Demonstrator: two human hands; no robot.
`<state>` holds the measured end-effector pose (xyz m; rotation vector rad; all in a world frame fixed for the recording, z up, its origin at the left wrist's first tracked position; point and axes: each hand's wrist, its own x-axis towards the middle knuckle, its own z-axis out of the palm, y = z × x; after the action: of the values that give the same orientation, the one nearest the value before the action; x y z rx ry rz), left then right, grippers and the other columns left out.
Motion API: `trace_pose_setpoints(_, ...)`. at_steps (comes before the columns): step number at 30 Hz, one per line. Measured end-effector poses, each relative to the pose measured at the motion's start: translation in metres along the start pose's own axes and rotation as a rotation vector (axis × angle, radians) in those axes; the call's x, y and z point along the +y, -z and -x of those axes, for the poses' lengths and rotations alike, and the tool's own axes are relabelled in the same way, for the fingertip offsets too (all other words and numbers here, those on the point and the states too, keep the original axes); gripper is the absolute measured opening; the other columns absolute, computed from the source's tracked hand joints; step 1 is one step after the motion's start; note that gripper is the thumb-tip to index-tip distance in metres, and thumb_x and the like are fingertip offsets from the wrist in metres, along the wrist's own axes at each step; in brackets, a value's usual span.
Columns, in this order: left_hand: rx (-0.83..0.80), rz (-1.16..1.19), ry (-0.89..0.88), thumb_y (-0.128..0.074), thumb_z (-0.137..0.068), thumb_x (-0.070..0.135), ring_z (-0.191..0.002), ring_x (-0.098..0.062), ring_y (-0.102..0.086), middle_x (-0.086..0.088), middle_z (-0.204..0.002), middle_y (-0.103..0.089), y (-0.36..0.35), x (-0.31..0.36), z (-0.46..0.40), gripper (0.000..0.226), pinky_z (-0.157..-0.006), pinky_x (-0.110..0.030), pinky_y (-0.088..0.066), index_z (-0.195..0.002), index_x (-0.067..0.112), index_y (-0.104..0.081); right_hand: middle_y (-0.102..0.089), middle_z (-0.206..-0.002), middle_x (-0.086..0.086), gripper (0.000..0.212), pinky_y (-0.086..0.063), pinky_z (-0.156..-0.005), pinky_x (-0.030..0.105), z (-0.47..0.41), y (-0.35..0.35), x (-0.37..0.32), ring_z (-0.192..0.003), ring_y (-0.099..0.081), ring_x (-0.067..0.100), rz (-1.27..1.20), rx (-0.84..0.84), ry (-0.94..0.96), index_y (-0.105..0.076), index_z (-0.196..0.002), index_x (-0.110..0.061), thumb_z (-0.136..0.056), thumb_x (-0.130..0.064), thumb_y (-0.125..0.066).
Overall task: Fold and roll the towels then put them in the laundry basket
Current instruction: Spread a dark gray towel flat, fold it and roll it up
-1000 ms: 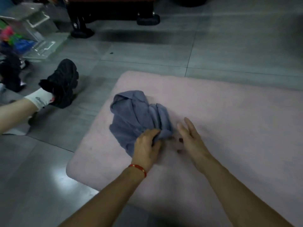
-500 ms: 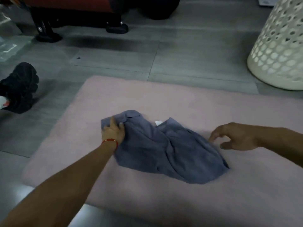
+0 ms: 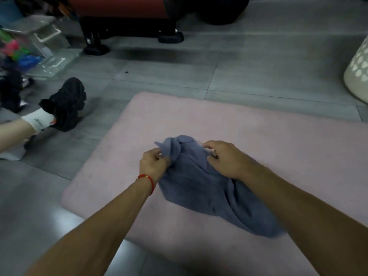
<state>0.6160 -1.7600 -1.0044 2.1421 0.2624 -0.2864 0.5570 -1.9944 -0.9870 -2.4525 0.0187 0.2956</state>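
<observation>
A blue towel (image 3: 201, 188) lies crumpled on a pink mat (image 3: 268, 148) on the floor, bunched at its far end and trailing toward the near right. The left hand (image 3: 154, 166) has its fingers curled, pinching a far corner of the cloth and lifting it a little off the mat. The right hand (image 3: 225, 158) rests on the towel's far edge just beside it, fingers bent over the fabric; it seems to be gripping an edge there, though the fingertips are partly hidden and I cannot be sure whether it pinches or only presses.

The task looks to be at its very start. The towel is not flat yet, shows no clean fold and no roll, so the hands are most likely hunting for corners to spread it out. Flattening, folding, rolling and carrying all remain. The basket (image 3: 358, 66), white and perforated, stands on the floor at the far right, well apart from the towel; only its side shows, so what it holds cannot be told. No other towels are in view.
</observation>
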Motion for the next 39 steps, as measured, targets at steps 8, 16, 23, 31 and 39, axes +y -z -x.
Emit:
trace_pose_setpoints(8,-0.396,0.108,-0.392,-0.058,-0.1,0.007,-0.091,-0.024,-0.07,-0.015,-0.101,-0.073,0.077,0.045,0.035,0.015,-0.085,-0.036,-0.056,-0.104,0.004,-0.072,-0.057,-0.14,-0.009,0.056,-0.047,-0.108,0.039,-0.058,0.027,-0.079,-0.127,-0.055,0.014,-0.235,-0.294,0.223,-0.055,-0.131,-0.039,-0.086,-0.006,-0.058)
trace_pose_setpoints(16,-0.321,0.508,-0.319,-0.047,-0.102,-0.001,-0.088,-0.022,-0.066,-0.009,-0.094,-0.07,0.125,0.097,0.0,0.02,-0.085,-0.045,-0.058,-0.101,0.008,-0.064,-0.074,-0.096,0.002,0.032,-0.053,-0.091,0.042,-0.058,0.089,-0.077,-0.087,-0.066,0.012,0.063,-0.42,0.146,-0.073,-0.096,-0.015,-0.084,-0.043,-0.08)
trace_pose_setpoints(23,-0.151,0.58,-0.21,-0.046,-0.101,-0.005,-0.078,-0.02,-0.058,-0.005,-0.085,-0.063,0.116,0.135,-0.046,0.028,-0.077,-0.042,-0.055,-0.088,0.016,-0.061,-0.057,-0.067,-0.012,0.019,-0.04,-0.058,0.016,-0.01,0.146,-0.038,-0.067,-0.049,0.011,-0.133,-0.092,0.039,-0.05,-0.092,-0.02,-0.099,-0.033,-0.062)
trace_pose_setpoints(31,-0.15,0.416,-0.388,-0.047,-0.094,-0.01,-0.07,-0.015,-0.056,-0.004,-0.084,-0.063,0.047,0.221,-0.06,0.036,-0.062,-0.028,-0.05,-0.094,0.022,-0.063,-0.074,-0.086,-0.012,0.03,-0.054,-0.069,0.021,0.077,0.227,-0.008,-0.079,-0.069,0.007,0.059,-0.263,-0.139,-0.076,-0.089,-0.023,-0.076,-0.049,-0.084)
trace_pose_setpoints(39,-0.224,0.041,-0.639,-0.051,-0.092,-0.008,-0.093,-0.03,-0.065,-0.017,-0.1,-0.07,-0.065,0.27,-0.041,0.026,-0.086,-0.04,-0.055,-0.103,0.01,-0.067,-0.077,-0.09,0.0,0.022,-0.053,-0.068,0.018,0.237,0.246,0.062,-0.085,-0.073,0.012,-0.366,0.129,-0.358,-0.066,-0.102,-0.01,-0.087,-0.022,-0.078)
